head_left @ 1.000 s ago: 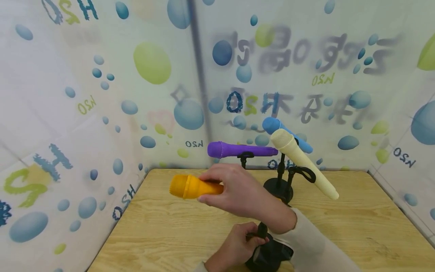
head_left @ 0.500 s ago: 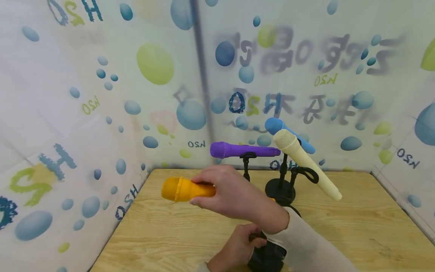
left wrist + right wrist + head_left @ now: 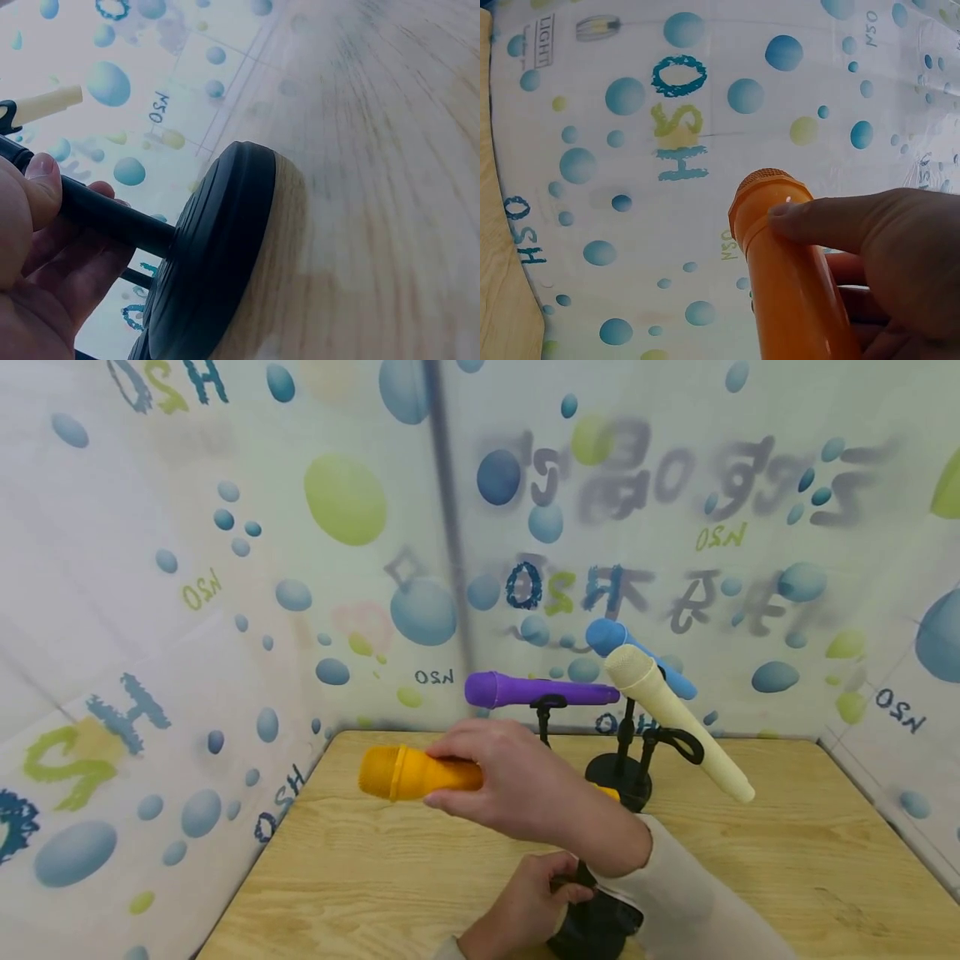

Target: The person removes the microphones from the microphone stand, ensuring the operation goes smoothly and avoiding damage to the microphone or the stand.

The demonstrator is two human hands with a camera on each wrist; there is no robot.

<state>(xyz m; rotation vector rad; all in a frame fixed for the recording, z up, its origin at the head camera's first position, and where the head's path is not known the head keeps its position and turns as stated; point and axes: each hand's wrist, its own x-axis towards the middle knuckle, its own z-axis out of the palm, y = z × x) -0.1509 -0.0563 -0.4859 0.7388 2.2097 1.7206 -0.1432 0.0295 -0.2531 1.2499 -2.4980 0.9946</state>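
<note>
An orange microphone (image 3: pixel 405 773) lies nearly level in my right hand (image 3: pixel 517 785), its mesh head pointing left in the head view. Thumb and fingers hold it just behind the head, and the right wrist view shows the thumb along the orange body (image 3: pixel 791 300). Below and nearer to me, my left hand (image 3: pixel 528 897) grips the pole (image 3: pixel 112 217) of a black microphone stand (image 3: pixel 592 931). The stand's round ribbed base (image 3: pixel 217 247) is close over the wooden surface in the left wrist view. My right forearm hides the stand's upper end in the head view.
Behind my hands, a purple microphone (image 3: pixel 540 691), a blue microphone (image 3: pixel 660 664) and a cream microphone (image 3: pixel 682 727) rest on black stands. The wooden table (image 3: pixel 337 860) meets a patterned sheet wall (image 3: pixel 360 560) at the back and sides.
My right hand and the orange microphone have shifted slightly left. The stand's upper part, visible beside my left hand a second ago, is now mostly behind my right forearm. Both grips are unchanged.
</note>
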